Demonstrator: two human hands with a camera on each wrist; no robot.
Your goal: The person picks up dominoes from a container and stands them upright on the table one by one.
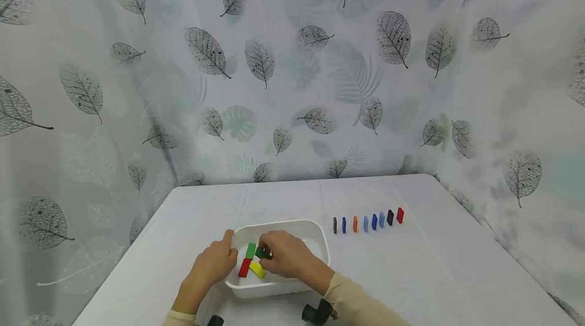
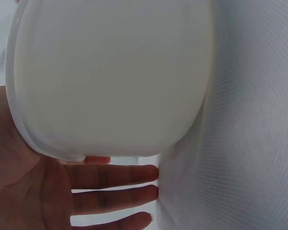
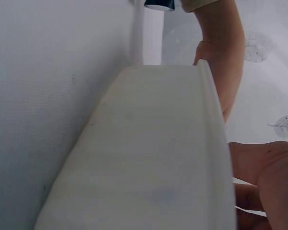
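A white plastic tub (image 1: 274, 289) stands on the table. My left hand (image 1: 212, 264) holds its left rim, thumb over the edge; several fingers (image 2: 113, 199) extend straight along the outside in the left wrist view. Inside the tub, my right hand (image 1: 288, 255) pinches a dark green block (image 1: 262, 253) between thumb and fingers. Beside it lie a green block (image 1: 250, 251), a red block (image 1: 244, 267) and a yellow block (image 1: 258, 269). In the right wrist view, the tub's wall (image 3: 149, 153) hides the blocks and the fingertips of the right hand (image 3: 273, 177).
Right of the tub, several thin blocks stand upright in a row, from a black block (image 1: 335, 225) through an orange block (image 1: 355, 224) to a red block (image 1: 400, 215). A white cloth (image 1: 434, 270) covers the table. Leaf-patterned curtains (image 1: 292, 87) enclose the back and sides.
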